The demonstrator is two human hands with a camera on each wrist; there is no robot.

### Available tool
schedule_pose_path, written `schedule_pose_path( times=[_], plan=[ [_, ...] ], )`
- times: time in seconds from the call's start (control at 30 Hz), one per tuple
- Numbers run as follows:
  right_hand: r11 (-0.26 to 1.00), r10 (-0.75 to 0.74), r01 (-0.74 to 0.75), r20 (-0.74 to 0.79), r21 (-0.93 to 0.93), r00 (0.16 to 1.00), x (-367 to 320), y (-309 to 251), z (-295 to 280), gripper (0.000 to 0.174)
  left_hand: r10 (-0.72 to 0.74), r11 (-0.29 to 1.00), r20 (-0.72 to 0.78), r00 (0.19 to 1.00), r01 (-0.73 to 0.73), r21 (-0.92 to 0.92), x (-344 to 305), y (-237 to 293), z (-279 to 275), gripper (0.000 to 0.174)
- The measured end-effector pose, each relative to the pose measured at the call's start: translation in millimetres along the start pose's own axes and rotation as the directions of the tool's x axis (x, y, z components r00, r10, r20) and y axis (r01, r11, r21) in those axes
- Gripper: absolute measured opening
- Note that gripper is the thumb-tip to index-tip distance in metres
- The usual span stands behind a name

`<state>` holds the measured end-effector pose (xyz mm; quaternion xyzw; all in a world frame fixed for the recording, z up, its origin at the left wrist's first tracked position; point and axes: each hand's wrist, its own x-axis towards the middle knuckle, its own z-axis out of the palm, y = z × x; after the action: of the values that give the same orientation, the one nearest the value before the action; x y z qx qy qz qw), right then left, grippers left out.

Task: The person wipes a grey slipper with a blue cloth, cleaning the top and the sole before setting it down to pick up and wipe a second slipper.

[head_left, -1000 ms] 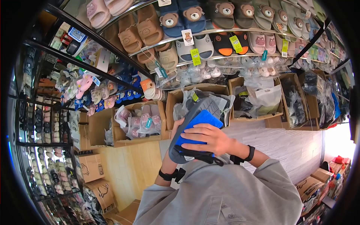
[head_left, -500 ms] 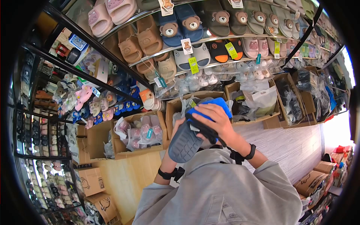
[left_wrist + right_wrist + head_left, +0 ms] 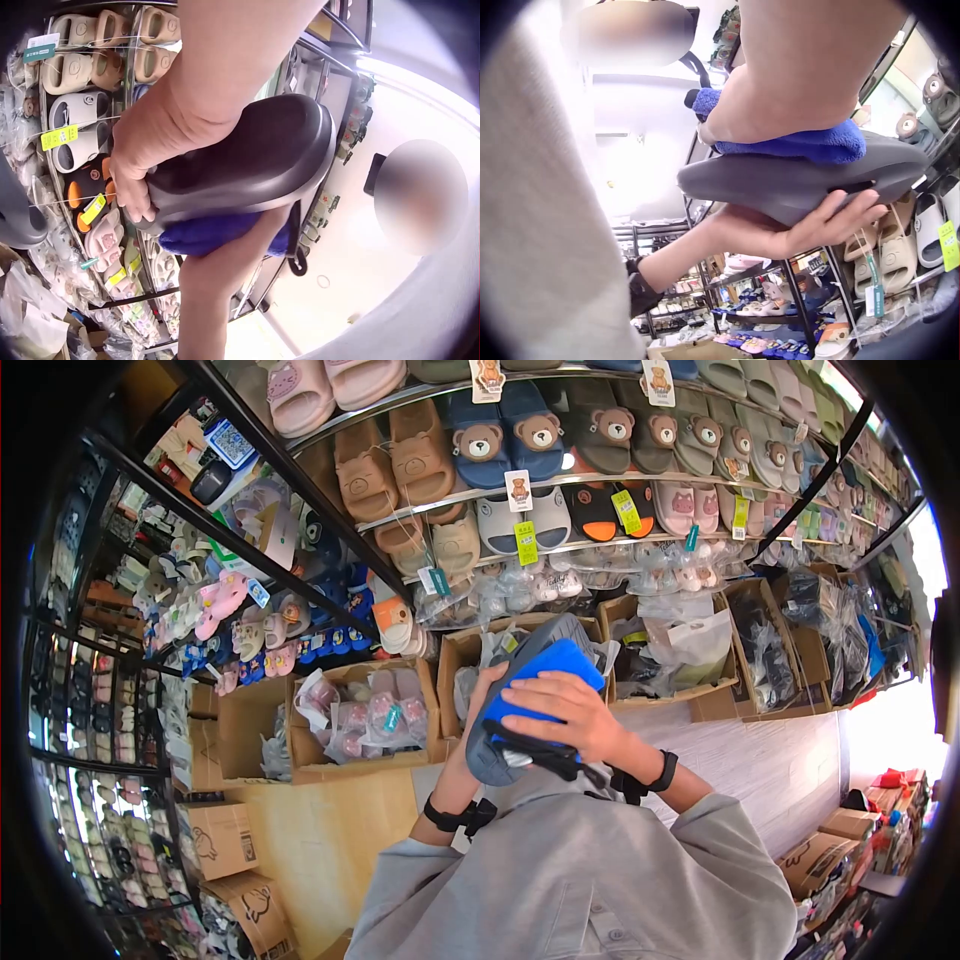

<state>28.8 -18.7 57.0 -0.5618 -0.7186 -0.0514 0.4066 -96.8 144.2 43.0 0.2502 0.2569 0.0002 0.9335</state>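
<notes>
A dark grey slipper [image 3: 487, 758] is held up in front of the chest, tilted, with its treaded sole showing in the head view. My left hand [image 3: 481, 693] grips it from the left and beneath; in the right wrist view the left fingers [image 3: 838, 217] spread along its underside. Against the sole lies a fuzzy blue pad [image 3: 568, 662] with a black strap [image 3: 538, 748]. My right hand [image 3: 563, 712] holds that pad, fingers laid across it; the thumb is hidden in the head view. From the left wrist, the slipper's smooth dark side [image 3: 262, 142] shows.
Cardboard boxes [image 3: 435, 705] of bagged slippers stand in a row ahead. Above them a shelf rack carries brown slippers [image 3: 420, 458], blue bear slippers [image 3: 480, 445] and others. Closed cartons [image 3: 222, 838] are stacked at left; more goods [image 3: 815, 860] stand at right.
The slipper swung heel-down then back up, its sole now slanting up and right again. My right hand shifted the blue pad down and left over it since half a second ago.
</notes>
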Motion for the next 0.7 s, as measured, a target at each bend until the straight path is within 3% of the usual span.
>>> schedule_pose_path(
  times=[0.03, 0.07, 0.13, 0.2, 0.23, 0.3, 0.37, 0.4, 0.57, 0.7],
  plan=[
    [1.0, 0.024, -0.024, -0.056, 0.0, 0.998, 0, 3, -1, 0.058, 0.029, 0.998, -0.027, 0.999, -0.028, 0.049, -4, 2, 6, 0.047],
    [0.999, 0.049, -0.049, -0.112, 0.001, 0.992, -1, 6, -2, 0.061, -0.012, 1.0, 0.016, 1.0, 0.013, -0.016, -1, 3, 0, 0.047],
    [0.989, 0.055, -0.072, -0.13, -0.131, 0.99, -13, 31, -2, 0.065, -0.021, 0.999, 0.054, 0.998, 0.023, -0.035, -2, 5, -5, 0.047],
    [0.974, 0.175, -0.205, -0.26, -0.094, 0.95, -18, 40, 0, 0.061, 0.037, 0.998, 0.041, 0.998, -0.039, 0.055, -7, 7, -4, 0.049],
    [0.97, 0.234, -0.242, -0.326, 0.016, 0.916, -19, 46, 1, 0.063, -0.022, 0.997, 0.006, 1.0, 0.022, 0.078, -14, 12, 1, 0.052],
    [0.874, 0.484, -0.451, -0.393, 0.18, 0.782, -21, 50, 6, 0.054, -0.034, 0.996, -0.004, 0.999, 0.034, 0.08, -18, 14, 0, 0.048],
    [0.673, 0.739, -0.64, -0.371, 0.37, 0.563, -24, 53, 12, 0.047, -0.025, 0.996, -0.039, 0.999, 0.029, 0.087, -20, 14, 1, 0.048],
    [0.627, 0.778, -0.67, -0.366, 0.397, 0.511, -21, 54, 12, 0.047, -0.011, 0.995, -0.069, 0.998, 0.017, 0.094, -20, 12, 3, 0.049],
    [0.795, 0.569, -0.595, -0.482, 0.118, 0.666, -2, 46, 10, 0.051, 0.007, 0.991, -0.064, 0.998, 0.002, 0.133, -21, 8, 10, 0.051],
    [0.867, 0.394, -0.489, -0.473, -0.093, 0.788, 13, 31, 8, 0.059, -0.047, 0.987, 0.024, 0.999, 0.043, 0.154, -13, 3, 0, 0.054]
  ],
)
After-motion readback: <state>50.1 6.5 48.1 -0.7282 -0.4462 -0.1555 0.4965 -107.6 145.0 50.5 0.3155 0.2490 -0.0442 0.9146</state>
